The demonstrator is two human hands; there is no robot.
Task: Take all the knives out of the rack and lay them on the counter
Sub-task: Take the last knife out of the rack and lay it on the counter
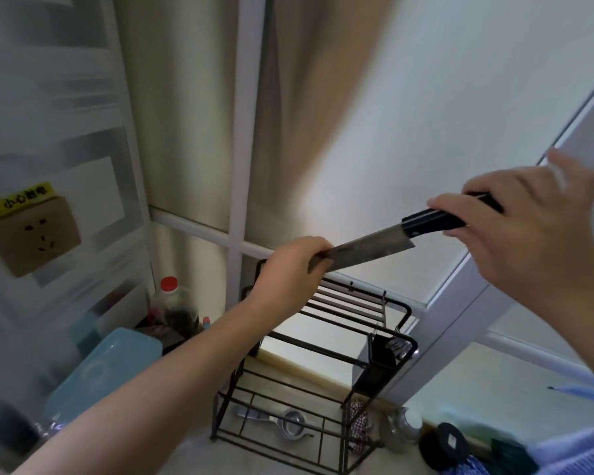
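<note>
The knife (384,243) hangs level above the black rack (326,341), my right grip (528,228) clamped on its handle and my left grip (292,269) closed over the blade tip, which risks a cut if it slips; the yellow socket label (18,198) is too blurred to read.

One head-worn wide-angle view looks forward and down, close over the black rack (318,341) in a corner.

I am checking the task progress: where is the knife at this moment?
The knife is in the air above the black rack, right of centre; the right hand holds its handle, the left hand its blade tip.
</note>
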